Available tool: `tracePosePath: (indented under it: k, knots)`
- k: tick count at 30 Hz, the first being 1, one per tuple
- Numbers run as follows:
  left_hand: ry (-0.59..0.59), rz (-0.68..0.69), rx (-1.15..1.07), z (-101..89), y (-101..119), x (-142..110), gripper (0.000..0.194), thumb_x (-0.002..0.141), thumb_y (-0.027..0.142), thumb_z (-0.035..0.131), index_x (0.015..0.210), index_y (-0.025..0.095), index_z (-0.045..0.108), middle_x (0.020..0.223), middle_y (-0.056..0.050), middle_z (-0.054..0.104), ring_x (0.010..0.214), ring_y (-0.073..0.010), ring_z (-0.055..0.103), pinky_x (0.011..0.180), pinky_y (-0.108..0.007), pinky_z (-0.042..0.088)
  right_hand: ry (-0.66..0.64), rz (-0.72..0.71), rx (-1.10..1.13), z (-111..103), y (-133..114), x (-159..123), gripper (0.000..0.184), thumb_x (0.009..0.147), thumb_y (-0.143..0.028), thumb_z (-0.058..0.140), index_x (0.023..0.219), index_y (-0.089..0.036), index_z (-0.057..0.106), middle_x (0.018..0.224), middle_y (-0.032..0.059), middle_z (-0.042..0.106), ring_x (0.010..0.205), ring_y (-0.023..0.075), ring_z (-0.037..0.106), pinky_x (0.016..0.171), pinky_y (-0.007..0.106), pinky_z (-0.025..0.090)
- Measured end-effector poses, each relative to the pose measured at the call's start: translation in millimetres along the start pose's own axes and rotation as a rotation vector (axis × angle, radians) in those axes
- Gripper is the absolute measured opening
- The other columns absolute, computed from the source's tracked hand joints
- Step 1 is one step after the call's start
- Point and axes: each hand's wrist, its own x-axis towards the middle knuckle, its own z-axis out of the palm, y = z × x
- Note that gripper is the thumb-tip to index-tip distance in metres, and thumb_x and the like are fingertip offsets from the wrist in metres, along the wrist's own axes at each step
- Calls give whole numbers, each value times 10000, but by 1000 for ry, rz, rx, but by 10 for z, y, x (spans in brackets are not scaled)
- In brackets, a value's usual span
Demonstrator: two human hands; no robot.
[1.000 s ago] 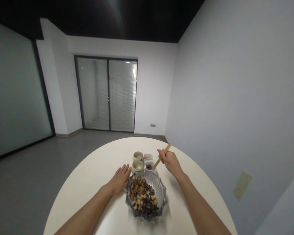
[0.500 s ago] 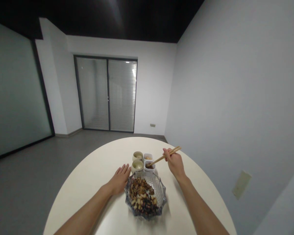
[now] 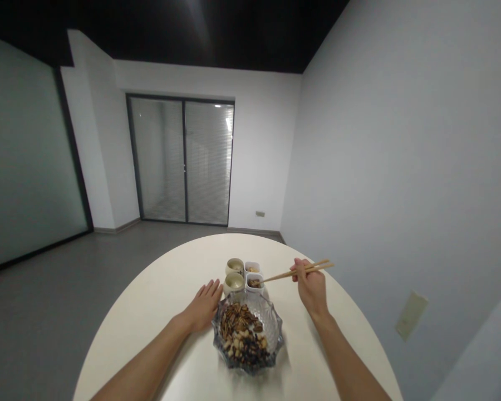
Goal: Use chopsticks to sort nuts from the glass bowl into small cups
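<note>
My right hand [image 3: 311, 284] is closed around a pair of wooden chopsticks [image 3: 290, 273], held almost level, their tips over the near right small white square cup [image 3: 254, 283]. My left hand [image 3: 205, 304] lies flat and open on the round white table [image 3: 162, 301], touching the left rim of a cut-glass bowl [image 3: 271, 326]. The bowl holds mixed nuts and seeds. Behind it stand two round cream cups [image 3: 234, 283] and a second white square cup [image 3: 252, 268], each with a little food in it.
The table's far and right edges curve close behind the cups and my right hand. Beyond lie a grey floor, a white wall on the right and a glass sliding door [image 3: 183, 161] at the back.
My right hand has swung out to the right, tilting the chopsticks from steep to almost level, with their tips still over the near right square cup. My left hand has not moved.
</note>
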Motion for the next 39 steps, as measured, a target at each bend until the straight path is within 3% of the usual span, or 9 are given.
tracePosePath:
  k: [3, 5, 9, 12, 25, 39]
  knots:
    - [8, 1, -9, 15, -12, 8, 629, 936, 290, 368, 1501, 93, 174, 1548, -148, 82, 1418, -294, 50, 1128, -449, 134, -6, 10, 153, -44, 4, -64, 538, 925, -597, 365, 632, -201, 582, 481, 12, 556, 486, 164, 550, 494, 251, 434]
    - [18, 3, -10, 38, -27, 19, 628, 934, 290, 373, 1502, 106, 178, 1549, -142, 87, 1418, -293, 50, 1126, -452, 134, -83, -9, 221, -40, 11, -116, 551, 910, -617, 374, 618, -200, 583, 471, 11, 542, 470, 157, 536, 467, 245, 429]
    - [22, -4, -6, 79, -49, 39, 628, 938, 297, 377, 1502, 108, 176, 1553, -133, 80, 1419, -290, 40, 1129, -441, 124, -265, -53, 224, 28, 14, -202, 540, 897, -605, 411, 605, -191, 598, 479, 10, 539, 474, 148, 528, 462, 236, 415]
    - [30, -1, -13, 89, -50, 43, 611, 954, 316, 358, 1500, 103, 184, 1552, -136, 84, 1420, -287, 44, 1130, -439, 124, -321, -78, 215, 79, 15, -232, 492, 901, -554, 438, 622, -188, 614, 505, 9, 552, 503, 150, 535, 489, 237, 417]
    - [25, -1, -12, 28, -9, 19, 613, 952, 313, 354, 1499, 95, 183, 1549, -141, 87, 1418, -289, 49, 1128, -443, 131, -433, -122, 179, 133, 84, -264, 332, 885, -408, 521, 661, -192, 636, 586, 9, 603, 570, 157, 547, 549, 246, 415]
    - [27, 3, 2, 42, -26, 22, 633, 927, 281, 376, 1504, 115, 174, 1550, -133, 86, 1418, -289, 48, 1121, -449, 141, -422, -146, 134, 94, 80, -251, 304, 879, -402, 545, 671, -198, 630, 603, -3, 609, 587, 154, 558, 571, 245, 420]
